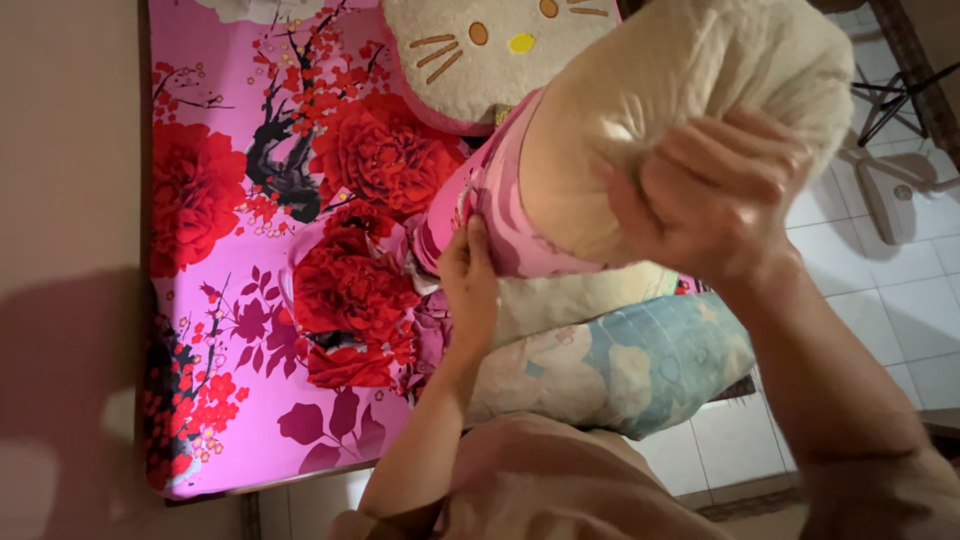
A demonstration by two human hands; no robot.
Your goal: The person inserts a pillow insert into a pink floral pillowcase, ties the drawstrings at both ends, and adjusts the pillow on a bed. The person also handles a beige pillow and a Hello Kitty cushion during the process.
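The right hand (715, 195) was clamped onto the bare end of a cream bolster (680, 110), fingers (730, 150) curled and dug into the stuffing, so a proper grab, not a flat palm. The left hand (468, 285) was pinched on the edge of the pink cover (490, 215), thumb and fingers pressed together on the fabric right where it was bunched around the bolster's lower part.

The bolster itself was held up in the air, tilted, above the bed and pretty much dead centre in the shot. Only its lower stretch was wrapped by the cover; the upper end was left bare.

Everything else, placed off the bolster:
- just behind and up-left of it, a cream cat-face cushion (480, 50) with a pink rim was seen
- directly under it, a pale pillow (580, 300), and under that a bluish patterned pillow (640, 370)
- to its left, the pink sheet (230, 330) with big red flowers was spread over the bed
- off to its right, white floor tiles (920, 300) and a chair base (890, 190) were visible

Whether the cover was zipped couldn't be told.
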